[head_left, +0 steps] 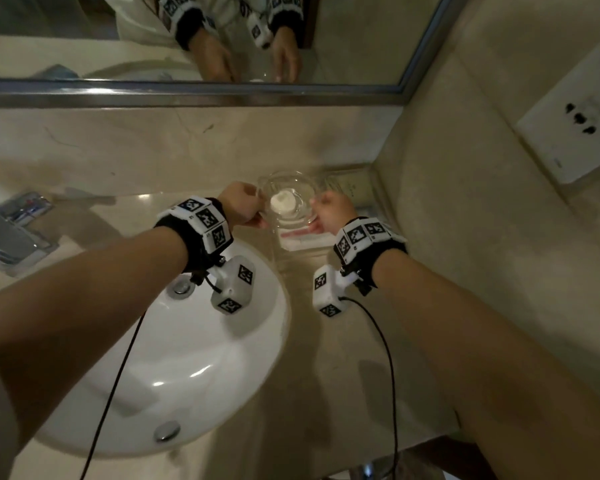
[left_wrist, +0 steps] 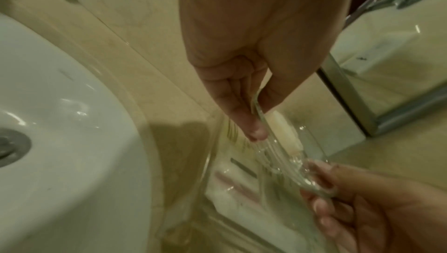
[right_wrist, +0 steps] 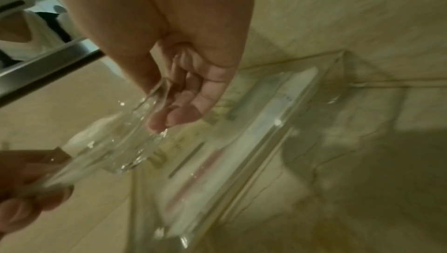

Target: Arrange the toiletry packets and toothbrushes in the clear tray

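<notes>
Both hands hold a clear glass dish (head_left: 274,180) with a round white soap (head_left: 284,202) in it, lifted just above the clear tray (head_left: 278,242) in the counter's back right corner. My left hand (head_left: 257,211) pinches the dish's left rim (left_wrist: 260,111), thumb over fingers. On the opposite rim (right_wrist: 154,92), my right hand (head_left: 318,213) pinches the same way. Inside the tray lie white toothbrush packets (head_left: 302,239) with pink brushes (right_wrist: 205,167), and a paler printed packet (head_left: 350,185) sits at the back. The dish hides part of the tray.
A white sink basin (head_left: 194,358) lies below my left forearm, with a chrome faucet (head_left: 14,237) at the far left. The mirror frame (head_left: 187,93) runs along the back. A tiled wall with a white socket (head_left: 575,133) closes the right side.
</notes>
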Demonstrator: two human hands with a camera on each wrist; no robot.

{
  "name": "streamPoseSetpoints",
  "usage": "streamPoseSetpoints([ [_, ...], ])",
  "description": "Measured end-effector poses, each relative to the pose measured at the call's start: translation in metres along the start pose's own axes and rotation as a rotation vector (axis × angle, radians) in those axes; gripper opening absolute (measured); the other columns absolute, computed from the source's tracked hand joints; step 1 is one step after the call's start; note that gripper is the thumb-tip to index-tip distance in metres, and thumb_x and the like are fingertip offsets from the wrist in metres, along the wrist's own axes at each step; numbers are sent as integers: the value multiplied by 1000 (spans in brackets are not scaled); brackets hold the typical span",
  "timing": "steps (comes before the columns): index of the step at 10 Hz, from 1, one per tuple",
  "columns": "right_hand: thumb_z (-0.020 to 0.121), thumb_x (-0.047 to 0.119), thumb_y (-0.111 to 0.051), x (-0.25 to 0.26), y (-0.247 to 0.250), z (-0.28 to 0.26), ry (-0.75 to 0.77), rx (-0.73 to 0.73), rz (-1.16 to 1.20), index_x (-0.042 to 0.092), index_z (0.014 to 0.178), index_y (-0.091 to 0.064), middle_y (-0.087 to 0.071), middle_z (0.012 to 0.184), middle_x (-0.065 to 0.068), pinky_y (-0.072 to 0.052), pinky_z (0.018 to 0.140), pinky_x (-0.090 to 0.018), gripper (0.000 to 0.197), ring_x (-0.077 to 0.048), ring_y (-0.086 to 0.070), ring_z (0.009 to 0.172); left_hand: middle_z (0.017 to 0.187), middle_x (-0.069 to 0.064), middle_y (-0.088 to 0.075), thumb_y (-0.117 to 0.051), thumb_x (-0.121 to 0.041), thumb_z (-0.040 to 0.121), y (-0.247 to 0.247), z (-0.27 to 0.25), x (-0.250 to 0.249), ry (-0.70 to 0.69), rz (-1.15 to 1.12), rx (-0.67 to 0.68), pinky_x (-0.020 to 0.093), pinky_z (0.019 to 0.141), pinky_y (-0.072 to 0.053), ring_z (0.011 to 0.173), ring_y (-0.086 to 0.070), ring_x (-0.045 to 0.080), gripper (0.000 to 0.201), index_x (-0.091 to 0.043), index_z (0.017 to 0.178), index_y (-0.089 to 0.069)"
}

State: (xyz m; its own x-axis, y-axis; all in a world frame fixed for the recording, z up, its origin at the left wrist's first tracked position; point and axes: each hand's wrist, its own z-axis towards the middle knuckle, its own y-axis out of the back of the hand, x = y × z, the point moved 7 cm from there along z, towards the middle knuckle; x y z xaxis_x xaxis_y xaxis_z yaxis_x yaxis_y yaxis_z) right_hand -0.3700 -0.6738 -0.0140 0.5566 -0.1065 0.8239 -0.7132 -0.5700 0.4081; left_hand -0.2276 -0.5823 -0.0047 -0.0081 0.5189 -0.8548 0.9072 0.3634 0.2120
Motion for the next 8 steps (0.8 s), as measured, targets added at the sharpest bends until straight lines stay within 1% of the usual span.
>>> streamPoseSetpoints([
  [1, 97, 7, -40, -22, 22, 4, -92, -47, 21, 6, 91, -50, -54, 64, -9, -43, 35, -17, 12, -2, -50, 25, 54, 8, -62, -44, 6, 87, -24, 2, -6, -13, 21, 50, 18, 42, -52, 32, -57, 6, 19, -6, 96, -54],
  [2, 98, 9, -40, -35, 44, 10, -158, -99, 33, 6, 100, -53, -54, 64, -7, -45, 42, -18, 14, -9, -54, 38, 59, 3, -62, -40, 0, 93, -34, 7, -17, -73, 52, 45, 19, 45, -49, 50, -59, 15, 17, -9, 95, -54],
  [3, 97, 10, -43, -39, 59, 16, -176, -105, -15, -3, 113, -56, -53, 65, -5, -49, 54, -22, 24, -12, -54, 50, 74, 6, -58, -43, -9, 95, -29, 12, -16, -58, 46, 5, 23, 54, -49, 60, -57, 18, 10, -12, 100, -51],
  [4, 97, 13, -42, -44, 66, 23, -177, -119, -15, -9, 122, -51, -54, 67, -5, -51, 65, -30, 35, -17, -55, 58, 73, 4, -57, -43, -7, 95, -26, 16, -10, -61, 58, -16, 22, 55, -50, 61, -57, 17, 12, -12, 101, -52],
  [5, 96, 13, -45, -45, 66, 27, -211, -124, 12, -7, 123, -51, -56, 73, -6, -54, 70, -32, 34, -18, -58, 64, 74, 2, -57, -43, -6, 94, -20, 17, -5, -73, 79, -50, 19, 53, -49, 58, -58, 14, 14, -15, 101, -51],
  [6, 97, 13, -46, -51, 65, 33, -257, -152, 32, -6, 117, -55, -55, 66, -6, -54, 83, -38, 29, -20, -59, 62, 74, 1, -59, -44, -8, 94, -11, 20, 1, -69, 77, -73, 18, 52, -49, 43, -59, 3, 13, -15, 102, -52],
  [7, 98, 12, -44, -53, 61, 27, -281, -170, 50, -7, 117, -55, -55, 65, -7, -53, 86, -40, 30, -20, -58, 61, 73, 1, -59, -44, -8, 94, -4, 14, 1, -67, 82, -83, 15, 51, -49, 46, -59, 4, 13, -14, 101, -53],
  [8, 95, 15, -46, -63, 62, 31, -301, -161, 75, -5, 126, -50, -66, 105, -19, -50, 96, -45, 37, -33, -65, 100, 73, 2, -58, -44, -6, 94, 6, 10, -3, -80, 57, -116, 22, 60, -47, 58, -57, 14, 13, -12, 99, -54],
])
